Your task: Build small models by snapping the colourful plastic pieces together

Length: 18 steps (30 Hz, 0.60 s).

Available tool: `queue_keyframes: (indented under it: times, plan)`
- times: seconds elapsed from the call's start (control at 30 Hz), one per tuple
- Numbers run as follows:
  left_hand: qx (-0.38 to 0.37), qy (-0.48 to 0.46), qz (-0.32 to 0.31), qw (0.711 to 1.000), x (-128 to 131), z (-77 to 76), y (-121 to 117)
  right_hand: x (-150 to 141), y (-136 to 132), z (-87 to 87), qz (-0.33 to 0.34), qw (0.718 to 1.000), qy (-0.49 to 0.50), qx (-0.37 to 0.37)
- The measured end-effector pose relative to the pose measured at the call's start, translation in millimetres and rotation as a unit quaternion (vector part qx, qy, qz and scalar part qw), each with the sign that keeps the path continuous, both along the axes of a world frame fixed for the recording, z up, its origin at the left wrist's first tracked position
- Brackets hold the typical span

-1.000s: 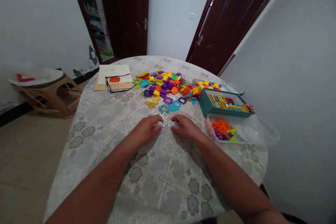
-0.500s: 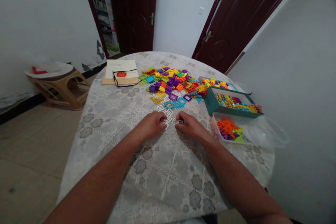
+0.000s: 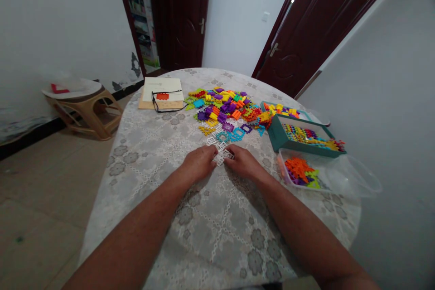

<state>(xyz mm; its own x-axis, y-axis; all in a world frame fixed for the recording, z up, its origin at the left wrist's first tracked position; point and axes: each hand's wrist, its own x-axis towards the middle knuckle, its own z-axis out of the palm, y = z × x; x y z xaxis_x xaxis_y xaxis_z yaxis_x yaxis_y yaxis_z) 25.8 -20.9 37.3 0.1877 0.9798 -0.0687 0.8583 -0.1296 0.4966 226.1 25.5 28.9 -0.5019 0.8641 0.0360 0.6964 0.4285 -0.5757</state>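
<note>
My left hand [image 3: 199,163] and my right hand [image 3: 243,162] rest side by side on the lace-covered round table [image 3: 152,154]. Their fingertips pinch small white lattice pieces [image 3: 222,156], which meet between the two hands. More white pieces [image 3: 216,143] lie just beyond them. Farther back spreads a pile of coloured interlocking plastic pieces [image 3: 227,108] in purple, orange, yellow, green and blue.
A teal box [image 3: 277,138] of coloured pieces and its lid stand at the right. A clear tub [image 3: 343,181] with orange and purple pieces sits nearer. Glasses [image 3: 166,102] lie on papers at the back left. A stool [image 3: 86,108] stands on the floor left.
My two hands have drawn closer, bringing their white pieces together. The view has shifted left, so everything sits further right in the picture.
</note>
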Motion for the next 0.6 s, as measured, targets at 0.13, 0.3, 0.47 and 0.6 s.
queue_keyframes:
  times: [0.13,0.3,0.47,0.6]
  plan:
    - [0.000,0.007,-0.005,1.000,1,-2.2,2,-1,5,4.2,0.014,1.000,-0.028,0.000]
    - [0.024,0.022,-0.017,0.999,-3,-4.4,7,-7,11,7.5,0.028,0.998,-0.051,-0.004]
    - [0.040,0.027,-0.018,0.999,-7,-10.8,11,-11,9,0.3,0.044,0.998,-0.041,0.019]
    - [0.029,0.015,-0.013,0.999,-6,-8.0,8,-8,0,-0.7,0.051,0.999,0.010,0.014]
